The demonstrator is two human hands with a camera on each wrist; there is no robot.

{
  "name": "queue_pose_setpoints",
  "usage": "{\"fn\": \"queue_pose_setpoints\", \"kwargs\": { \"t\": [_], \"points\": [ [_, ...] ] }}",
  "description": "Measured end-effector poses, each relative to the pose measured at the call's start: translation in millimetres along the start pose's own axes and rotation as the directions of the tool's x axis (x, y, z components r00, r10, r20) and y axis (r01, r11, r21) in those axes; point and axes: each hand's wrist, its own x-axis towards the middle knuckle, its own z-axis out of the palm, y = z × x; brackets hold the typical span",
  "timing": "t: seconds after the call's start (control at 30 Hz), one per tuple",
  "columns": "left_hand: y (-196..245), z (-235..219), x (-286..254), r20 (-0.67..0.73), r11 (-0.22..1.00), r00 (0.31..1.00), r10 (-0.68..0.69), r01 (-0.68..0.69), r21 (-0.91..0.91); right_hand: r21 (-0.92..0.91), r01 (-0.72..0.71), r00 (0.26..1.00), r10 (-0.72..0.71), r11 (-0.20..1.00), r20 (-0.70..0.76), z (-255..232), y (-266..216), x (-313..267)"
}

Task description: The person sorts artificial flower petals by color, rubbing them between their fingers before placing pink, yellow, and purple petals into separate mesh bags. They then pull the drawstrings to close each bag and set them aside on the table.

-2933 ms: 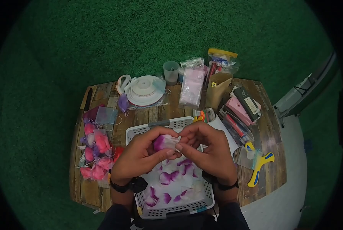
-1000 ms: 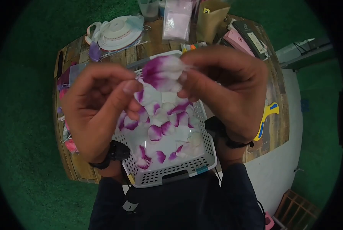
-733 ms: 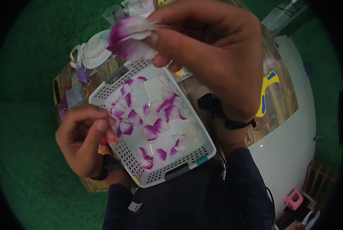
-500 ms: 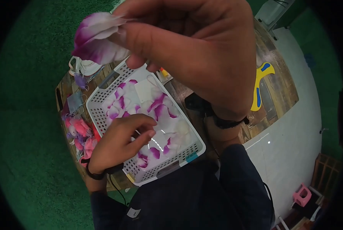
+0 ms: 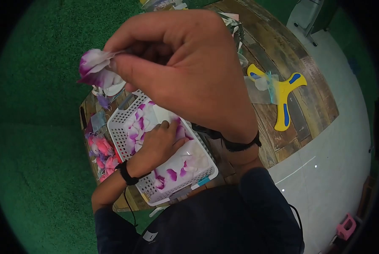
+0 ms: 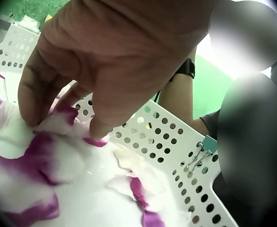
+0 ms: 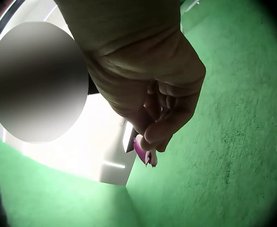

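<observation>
My right hand point(image 5: 189, 67), raised high over the table, pinches a small bunch of layered purple-and-white artificial flower petals point(image 5: 92, 70) by its pale end between thumb and fingers. In the right wrist view, the purple edge of these petals point(image 7: 142, 150) shows below the fingertips. My left hand point(image 5: 157, 146) reaches down into a white perforated plastic basket point(image 5: 114, 125). Seen from the left wrist, its fingers and thumb stand apart, tips at a purple-tipped petal point(image 6: 63, 120). Loose petals point(image 6: 22, 182) lie scattered over the basket's bottom, some hidden by the left hand.
Right of the basket, a yellow-and-blue three-armed boomerang point(image 5: 284, 91) lies on the wooden table point(image 5: 301, 112). Pink bagged items point(image 5: 100, 146) are heaped at the left. A teal binder clip point(image 6: 208, 144) sits on the basket's rim. A pink stool point(image 5: 346, 227) stands on the floor.
The hands have parted. My right hand has lifted the petal bunch up and to the left, while my left hand has moved down into the basket among the loose petals. The head view has turned.
</observation>
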Motion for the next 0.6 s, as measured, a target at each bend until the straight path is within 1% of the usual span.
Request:
{"fn": "queue_pose_setpoints", "kwargs": {
  "t": [0.07, 0.1, 0.17, 0.2, 0.27, 0.3, 0.37, 0.4, 0.43, 0.5, 0.53, 0.57, 0.6],
  "points": [
    [-2.6, 4.2, 3.1, -0.039, 0.999, 0.999, 0.015, -0.014, 0.032, -0.008, 0.007, 1.0, -0.007, 1.0, -0.014, -4.1, 1.5, 2.5],
    [-6.3, 6.8, 4.1, -0.034, 0.999, 0.999, 0.022, -0.021, 0.041, -0.023, 0.01, 1.0, -0.011, 1.0, -0.025, -6.4, 2.3, 3.1],
    [-16.7, 7.9, 4.4, -0.022, 0.996, 1.0, -0.019, 0.017, -0.091, -0.019, 0.012, 0.999, -0.012, 1.0, -0.035, -8.4, 4.9, 3.4],
    [-18.1, 3.0, 3.5, -0.025, 0.996, 1.0, -0.014, 0.012, -0.083, -0.013, 0.011, 0.999, -0.011, 1.0, -0.032, -8.8, 5.5, 3.9],
    [-19.6, -7.9, -4.2, -0.065, 0.946, 0.998, -0.023, 0.001, -0.325, -0.022, 0.016, 0.999, -0.017, 1.0, -0.029, -8.9, 4.3, 3.3],
    [-18.8, -14.9, -8.7, -0.07, 0.947, 0.997, -0.029, 0.005, -0.321, -0.031, 0.014, 1.0, -0.014, 0.999, -0.02, -7.7, 3.9, 2.6],
    [-17.0, -28.2, -19.1, 0.028, 0.873, 0.985, -0.17, 0.164, -0.46, -0.026, 0.033, 0.999, -0.034, 0.999, -0.012, -2.5, 5.5, 0.6],
    [-18.0, -30.5, -26.6, -0.028, 0.871, 0.983, -0.18, 0.146, -0.469, -0.027, 0.048, 0.999, -0.049, 0.998, -0.011, 0.6, 6.0, 0.0],
    [-20.1, -33.1, -32.9, -0.038, 0.87, 0.981, -0.192, 0.152, -0.469, -0.017, 0.054, 0.999, -0.054, 0.998, 0.001, 3.4, 5.7, -0.4],
    [-21.3, -37.6, -45.9, 0.032, 0.758, 0.93, -0.367, 0.319, -0.568, -0.042, 0.021, 0.998, -0.018, 0.999, 0.055, 7.6, 4.7, -3.3],
    [-16.9, -43.5, -53.3, 0.048, 0.668, 0.906, -0.42, 0.344, -0.66, -0.031, 0.026, 0.997, -0.024, 0.999, 0.073, 9.6, 5.0, -4.8],
    [-15.8, -46.5, -60.7, 0.034, 0.662, 0.899, -0.437, 0.347, -0.665, -0.072, -0.016, 0.991, 0.026, 0.997, 0.135, 11.8, 5.7, -6.3],
    [-14.3, -51.0, -67.4, -0.038, 0.673, 0.899, -0.436, 0.298, -0.677, -0.115, -0.051, 0.978, 0.073, 0.992, 0.195, 14.8, 5.6, -7.2]
  ]
}}
